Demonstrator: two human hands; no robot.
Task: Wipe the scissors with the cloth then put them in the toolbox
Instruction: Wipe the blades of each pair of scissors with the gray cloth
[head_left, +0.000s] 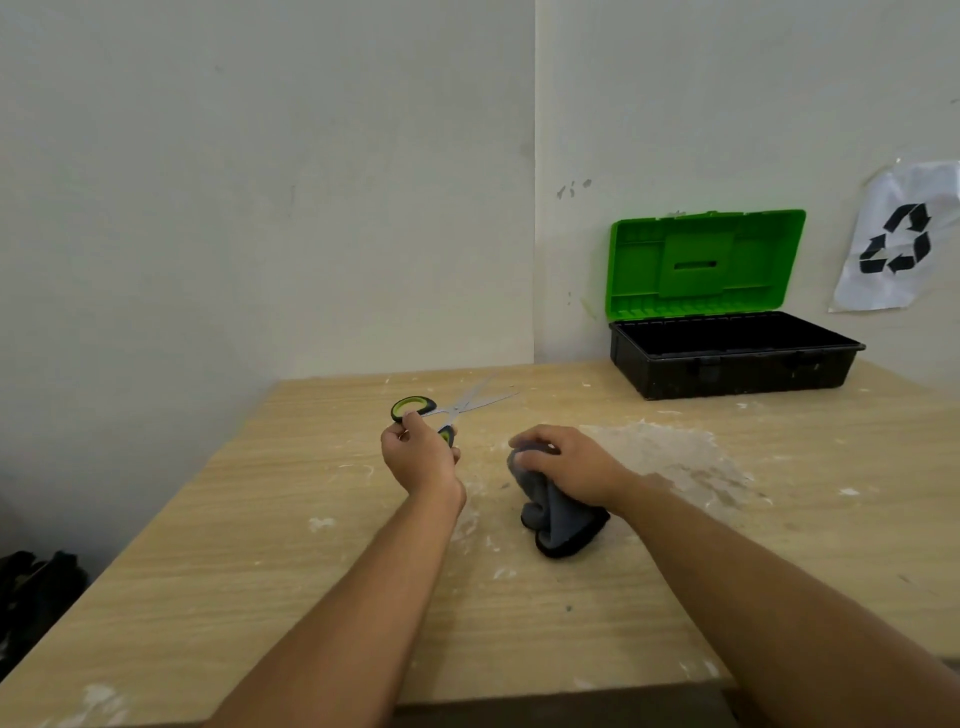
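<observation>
The scissors (451, 410) are held above the table (260, 545) by the left hand (421, 457), whose fingers are curled round the black-and-green handles; the blades are parted and pointed away toward the wall. Just to the right, the grey cloth (561, 519) is grasped by the right hand (566, 467), the fingers being bent over its bunched top while its lower end is rested on the table. The two hands are kept near each other but apart. The toolbox (732, 364) is set at the far right of the table against the wall, its green lid raised upright and its black tray exposed. A recycling sign (898, 239) is taped to the wall beside it.
</observation>
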